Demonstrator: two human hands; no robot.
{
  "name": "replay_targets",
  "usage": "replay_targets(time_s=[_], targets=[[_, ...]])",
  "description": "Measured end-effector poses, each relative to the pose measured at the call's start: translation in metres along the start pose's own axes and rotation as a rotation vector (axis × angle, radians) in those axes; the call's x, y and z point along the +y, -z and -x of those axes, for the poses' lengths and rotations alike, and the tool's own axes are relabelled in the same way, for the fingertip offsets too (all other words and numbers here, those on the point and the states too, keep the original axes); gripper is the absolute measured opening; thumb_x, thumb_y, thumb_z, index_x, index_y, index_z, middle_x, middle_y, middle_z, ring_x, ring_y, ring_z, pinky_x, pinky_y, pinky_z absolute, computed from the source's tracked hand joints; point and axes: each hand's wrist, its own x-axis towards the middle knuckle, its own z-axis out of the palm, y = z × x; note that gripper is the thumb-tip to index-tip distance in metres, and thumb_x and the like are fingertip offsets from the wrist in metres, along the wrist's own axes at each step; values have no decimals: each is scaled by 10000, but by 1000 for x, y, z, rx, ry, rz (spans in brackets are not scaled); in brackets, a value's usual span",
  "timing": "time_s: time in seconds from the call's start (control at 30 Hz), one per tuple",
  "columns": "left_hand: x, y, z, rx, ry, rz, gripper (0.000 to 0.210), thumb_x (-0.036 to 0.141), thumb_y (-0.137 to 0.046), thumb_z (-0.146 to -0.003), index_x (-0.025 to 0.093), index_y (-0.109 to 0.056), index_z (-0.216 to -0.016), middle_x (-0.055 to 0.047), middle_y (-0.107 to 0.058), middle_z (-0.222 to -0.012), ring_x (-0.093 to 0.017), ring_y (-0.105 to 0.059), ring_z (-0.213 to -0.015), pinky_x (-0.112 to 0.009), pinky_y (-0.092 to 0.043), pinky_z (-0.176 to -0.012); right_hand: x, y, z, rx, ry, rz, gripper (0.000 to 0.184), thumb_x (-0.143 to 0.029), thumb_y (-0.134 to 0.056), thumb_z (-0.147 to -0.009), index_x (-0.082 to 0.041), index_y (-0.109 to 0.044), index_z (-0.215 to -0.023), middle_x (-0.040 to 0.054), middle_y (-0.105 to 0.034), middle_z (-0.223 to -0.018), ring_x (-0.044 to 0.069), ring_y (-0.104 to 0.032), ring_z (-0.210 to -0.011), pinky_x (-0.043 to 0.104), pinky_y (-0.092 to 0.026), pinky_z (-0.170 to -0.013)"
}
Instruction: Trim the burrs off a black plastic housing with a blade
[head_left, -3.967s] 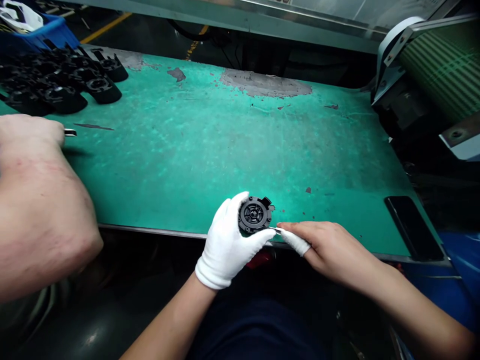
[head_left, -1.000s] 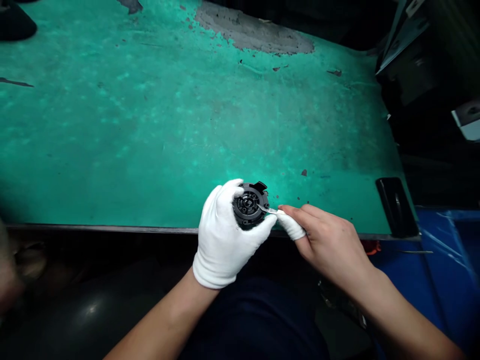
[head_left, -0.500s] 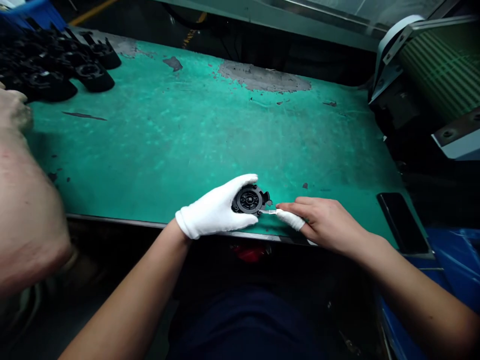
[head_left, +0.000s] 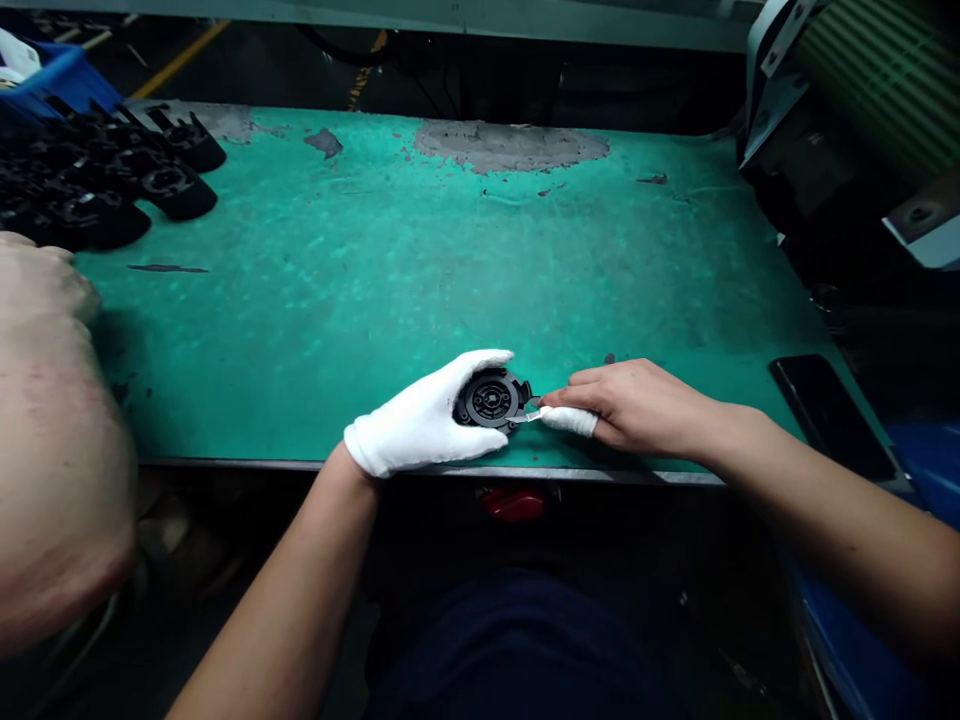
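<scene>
My left hand, in a white glove, grips a round black plastic part with rings and small holes on its face. Thumb and fingers wrap its left side, just above the front edge of the green tabletop. In my right hand, bare but for a white cover on the thumb, a small blade is pinched between thumb and forefinger. Its thin silvery tip lies against the lower right rim of the round part. The blade's handle is hidden in my fingers.
Many black moulded parts stand grouped at the far left, beside a blue bin. Another person's arm rests at the left edge. A black phone lies at the right, near a machine with a green ribbed belt.
The view has shifted slightly, with the table's far edge levelling out. The blade has moved a little along the part's lower right rim, and my right hand has turned flatter. Both grips stay.
</scene>
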Motion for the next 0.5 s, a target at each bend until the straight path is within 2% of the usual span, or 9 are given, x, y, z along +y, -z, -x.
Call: replay_targets(time_s=[0.1, 0.23, 0.3, 0.4, 0.5], targets=[[1, -1, -1, 5, 1, 18, 749, 260, -770, -748, 271, -445, -1422, -60, -548, -1418, -249, -574, -1285, -400, -491, -1103, -5, -1, 1, 17, -45, 81, 338, -319, -491, -994, -373, -673, -1274, 1, -725, -917, 195, -671, -786, 289, -294, -547], [2, -5, -2, 68, 2, 23, 700, 264, -784, -730, 267, -489, -1365, -63, -599, -1351, -264, -618, -1221, -407, -532, -1052, -14, -7, 5, 100, -199, 165, 377, -264, -493, -963, -365, -656, -1288, 9, -718, -920, 201, -662, -757, 293, -221, -498], [3, -8, -1, 101, -6, 16, 679, 271, -781, -738, 267, -498, -1355, -68, -601, -1350, -268, -622, -1216, -413, -535, -1049, -15, -11, 7, 114, -239, 153, 406, -227, -499, -944, -351, -647, -1301, 16, -728, -944, 204, -672, -788, 284, -255, -501], [6, -18, 4, 161, 4, 3, 681, 310, -796, -747, 259, -500, -1359, -79, -582, -1381, -276, -588, -1270, -435, -496, -1102, -15, -17, 14, 132, -231, 35, 375, -227, -493, -959, -324, -648, -1286, 24, -746, -1029, 213, -693, -885, 273, -386, -585], [12, -40, 15, 308, 107, -4, 765, 402, -827, -741, 248, -462, -1396, -99, -563, -1410, -290, -554, -1317, -468, -464, -1134, -20, -22, 28, 173, -251, -119, 360, -188, -486, -949, -290, -632, -1262, 24, -760, -1045, 216, -708, -892, 284, -454, -675]])
